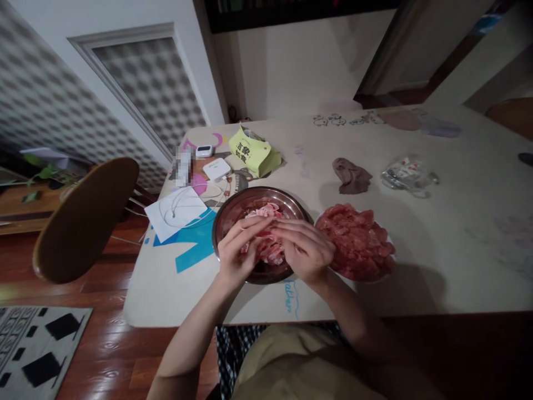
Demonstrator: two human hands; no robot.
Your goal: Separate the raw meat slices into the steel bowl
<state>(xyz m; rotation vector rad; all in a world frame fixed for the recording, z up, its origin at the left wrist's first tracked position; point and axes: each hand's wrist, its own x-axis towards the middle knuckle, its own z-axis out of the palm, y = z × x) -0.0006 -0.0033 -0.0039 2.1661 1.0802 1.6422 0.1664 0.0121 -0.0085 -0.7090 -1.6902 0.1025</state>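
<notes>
Bare left hand (239, 245) and bare right hand (307, 248) are arching over a round, shiny stainless-steel bowl (302, 204), their fingers curling inward and their fingertips meeting or nearly meeting above its middle; whether they are pinching a piece between them, I cannot tell. Pink-and-white pieces of raw meat (270, 254) are lying in the bowl under the fingers, which are hiding part of them. Blue handwriting (288, 296) is showing on the near edge of the long, cream-white table (416, 266). Just right of the bowl, a white round plate (392, 244) is bearing a broad heap of dark-red raw meat chunks (356, 239), and the right hand is covering the plate's left side. Left of the bowl, a flat, bright-blue shape (195, 244) is spreading across the tabletop, a white sheet of paper (183, 214) partly overlapping it, and a thin white cable (214, 186) is looping over the sheet. Farther back, a crumpled grey-brown cloth (352, 176) and a crinkled, clear plastic bag (406, 175) are lying to the right, while a yellow-green packet with black characters (254, 153) is sitting behind the bowl, beside a flat, white square device (217, 169). Beyond that, a small white device with a dark screen (204, 151) is resting.
</notes>
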